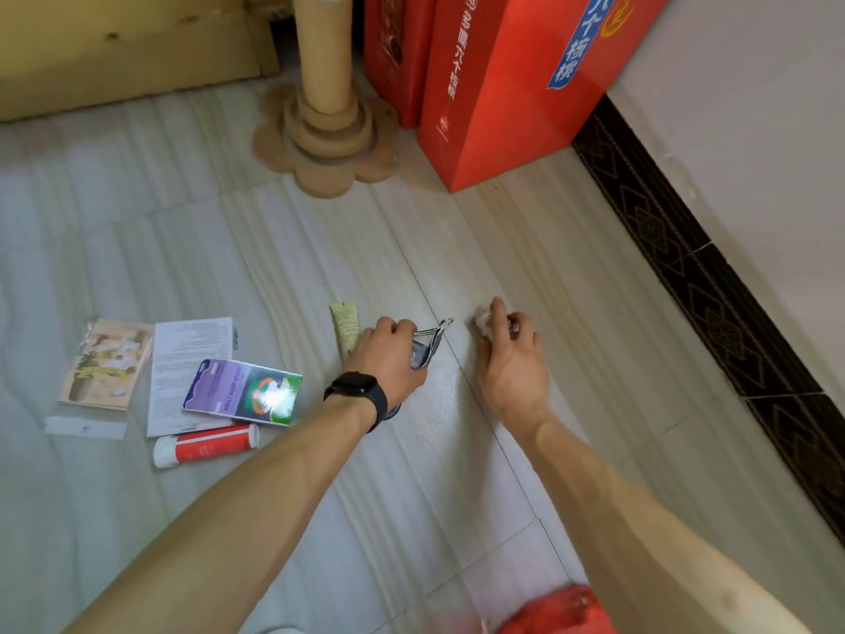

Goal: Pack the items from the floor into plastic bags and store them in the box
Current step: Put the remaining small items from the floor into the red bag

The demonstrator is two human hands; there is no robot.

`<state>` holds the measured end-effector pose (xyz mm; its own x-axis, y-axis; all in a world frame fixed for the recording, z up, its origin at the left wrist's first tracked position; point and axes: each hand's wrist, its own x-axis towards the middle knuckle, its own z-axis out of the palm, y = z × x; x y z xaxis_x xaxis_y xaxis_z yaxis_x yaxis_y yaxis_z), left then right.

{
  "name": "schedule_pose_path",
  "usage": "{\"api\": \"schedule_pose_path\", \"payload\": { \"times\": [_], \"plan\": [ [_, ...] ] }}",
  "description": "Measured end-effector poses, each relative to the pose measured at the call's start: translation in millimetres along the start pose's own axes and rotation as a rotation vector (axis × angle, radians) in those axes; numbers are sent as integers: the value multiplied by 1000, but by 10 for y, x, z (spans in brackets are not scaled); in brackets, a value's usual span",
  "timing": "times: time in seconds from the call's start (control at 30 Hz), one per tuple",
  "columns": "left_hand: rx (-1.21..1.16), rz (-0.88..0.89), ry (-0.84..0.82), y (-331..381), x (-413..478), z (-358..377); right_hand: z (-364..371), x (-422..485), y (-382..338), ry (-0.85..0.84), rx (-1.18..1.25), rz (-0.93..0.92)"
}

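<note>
My left hand (388, 354), with a black watch on the wrist, grips metal nail nippers (434, 336) and a small dark item just above the floor. A pale cream tube (345, 324) lies just left of that hand. My right hand (510, 354) curls round a small pale fluffy item (482, 320) on the tiles. Further left lie a purple and green packet (242, 391), a printed paper sheet (187, 359), a red and white tube (205, 446), a clear bag with a picture card (105, 363) and a white strip (84, 427).
Two red cartons (503, 84) stand at the back beside the white wall (754, 130) with its dark patterned skirting (686, 253). A cardboard scratching post (324, 116) stands on a flower-shaped base. Wooden furniture (114, 52) fills the back left. Red cloth (558, 610) shows at the bottom.
</note>
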<state>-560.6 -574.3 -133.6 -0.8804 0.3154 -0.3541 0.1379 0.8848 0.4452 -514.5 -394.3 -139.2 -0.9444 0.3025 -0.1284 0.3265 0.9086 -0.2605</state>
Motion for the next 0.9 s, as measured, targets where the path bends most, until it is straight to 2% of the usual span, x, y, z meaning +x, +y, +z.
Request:
{"api": "schedule_pose_path", "payload": {
  "times": [0.13,0.2,0.23,0.37,0.47,0.6,0.67,0.8,0.9],
  "plan": [
    [-35,-37,-15,84,-210,-187,-186,-192,2,-154,108,83],
    [-14,-38,-7,136,-327,-331,-389,-371,-26,-264,305,188],
    [-18,-36,-1,160,-398,-422,-514,-520,-41,-263,422,219],
    [-53,-31,14,275,-738,-819,-1061,-1270,-100,-206,893,289],
    [-63,22,41,466,-1094,-1175,-1581,-1871,-66,-128,1098,276],
    [-53,135,43,887,-1617,-1621,-2210,-2655,99,53,1252,276],
    [-54,217,28,1179,-1912,-1805,-2417,-3075,257,129,1311,339],
    [-38,400,-26,1764,-2459,-1948,-2417,-3816,630,204,1468,558],
    [11,531,-116,2129,-2811,-1785,-2201,-4248,877,200,1416,673]
  ]
}}
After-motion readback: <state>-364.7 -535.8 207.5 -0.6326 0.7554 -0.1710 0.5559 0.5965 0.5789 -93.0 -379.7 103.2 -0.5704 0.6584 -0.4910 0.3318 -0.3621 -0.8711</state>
